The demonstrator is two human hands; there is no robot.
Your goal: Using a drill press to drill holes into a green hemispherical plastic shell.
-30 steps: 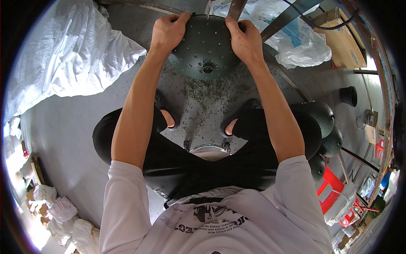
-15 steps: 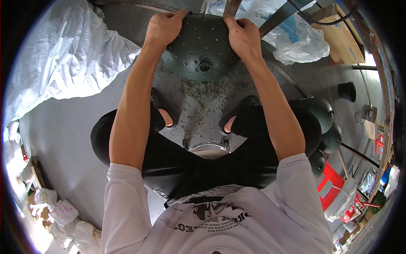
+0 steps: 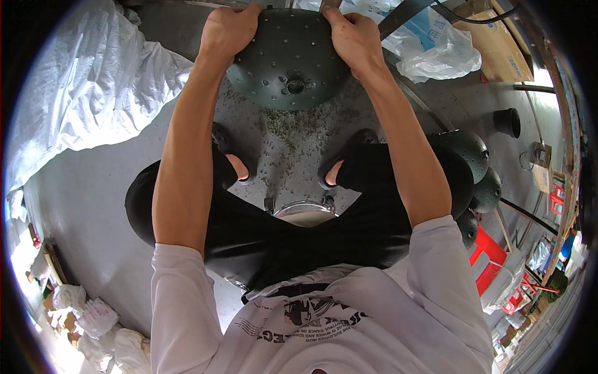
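My left hand and right hand are closed on the bowl, one at each side of its far edge; my fingertips are partly hidden. It is far off, in the middle, past my feet. I think I should squeeze both sides the same, so it can't tip. It's round, dark green, a bit shiny, with pale dots. Rough little crumbs dot the smooth grey floor.
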